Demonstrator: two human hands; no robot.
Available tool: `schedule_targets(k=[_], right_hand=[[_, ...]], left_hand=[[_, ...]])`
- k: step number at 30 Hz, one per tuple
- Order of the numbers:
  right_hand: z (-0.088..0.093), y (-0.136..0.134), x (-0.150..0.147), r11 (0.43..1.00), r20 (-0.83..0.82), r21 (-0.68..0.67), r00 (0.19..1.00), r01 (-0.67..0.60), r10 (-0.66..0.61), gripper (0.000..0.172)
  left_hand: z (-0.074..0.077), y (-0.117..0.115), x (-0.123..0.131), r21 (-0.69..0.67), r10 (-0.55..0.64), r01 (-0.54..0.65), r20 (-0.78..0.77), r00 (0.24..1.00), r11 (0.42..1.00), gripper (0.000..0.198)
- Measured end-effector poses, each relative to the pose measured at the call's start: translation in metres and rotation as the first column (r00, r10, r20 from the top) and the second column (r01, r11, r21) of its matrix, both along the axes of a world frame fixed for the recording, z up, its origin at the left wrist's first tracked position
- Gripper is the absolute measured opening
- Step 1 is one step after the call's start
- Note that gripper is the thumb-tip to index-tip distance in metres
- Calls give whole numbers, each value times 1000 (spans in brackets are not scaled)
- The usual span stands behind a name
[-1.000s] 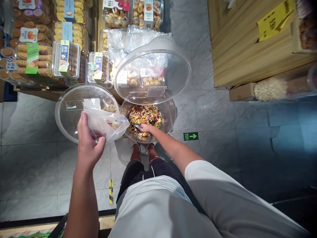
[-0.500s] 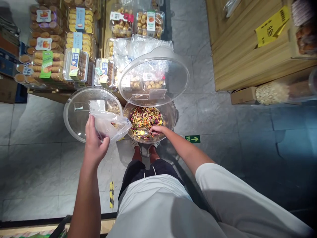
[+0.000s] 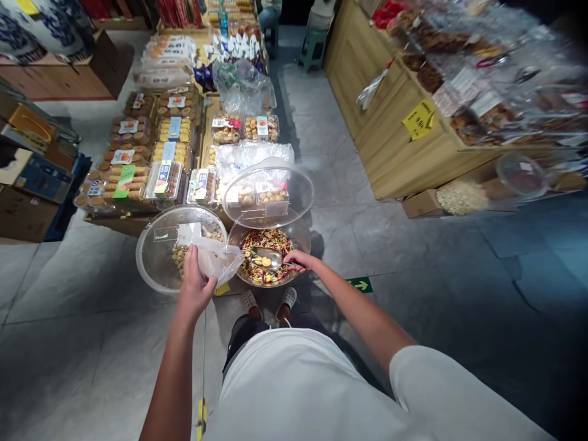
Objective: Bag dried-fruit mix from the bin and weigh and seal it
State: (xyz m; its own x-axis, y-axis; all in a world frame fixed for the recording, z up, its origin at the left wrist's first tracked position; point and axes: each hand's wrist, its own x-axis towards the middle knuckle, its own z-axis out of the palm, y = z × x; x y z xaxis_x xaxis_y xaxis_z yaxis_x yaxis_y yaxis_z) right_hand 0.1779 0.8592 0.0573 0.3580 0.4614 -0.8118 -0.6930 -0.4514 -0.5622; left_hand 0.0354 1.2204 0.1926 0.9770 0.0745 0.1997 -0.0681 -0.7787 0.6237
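My right hand [image 3: 297,261] grips the handle of a metal scoop [image 3: 269,258], whose bowl rests in a mix of colourful dried vegetable chips [image 3: 264,242] with some pieces in it. The mix fills a wide steel or glass bowl [image 3: 298,237], and a clear domed lid [image 3: 269,190] stands raised above it. My left hand [image 3: 196,291] holds open a clear plastic bag [image 3: 215,258] over the neighbouring bin's clear lid [image 3: 156,260]. The bag's contents are hard to make out. Pale nuggets [image 3: 180,257] show under that lid.
Packed pastries in plastic boxes [image 3: 165,180] fill a low display behind the bins. A wooden counter [image 3: 395,147] with a yellow price tag stands at the right, holding bagged goods. Cardboard boxes [image 3: 27,184] stand at the far left. Grey tiled floor lies around my feet.
My view has tilted up, showing more of the shop. The scoop has risen from the mix and now shows its bowl, and my right hand has drawn toward the bin's right rim. The bag remains in my left hand.
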Motion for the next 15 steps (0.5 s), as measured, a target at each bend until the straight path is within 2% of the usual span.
schedule_targets(k=[5,9,12,15], right_hand=[[36,-36,-24,989,44,93,992,115,-119,22],[69,-54,-42,976,2,137,985,169,-171,20],[97,-54,-53,977,28,133,985,165,-170,20],[124,-40,-59,981,73,143,987,129,-140,21]], left_hand=[[-3,-7,2,-20,-8,8,4,1000,1000,99],[-1,-11,5,-42,-59,58,-7,998,997,100],[2,-13,6,-28,-97,97,-9,995,995,100],[6,-16,4,-20,-123,122,-25,992,992,99]])
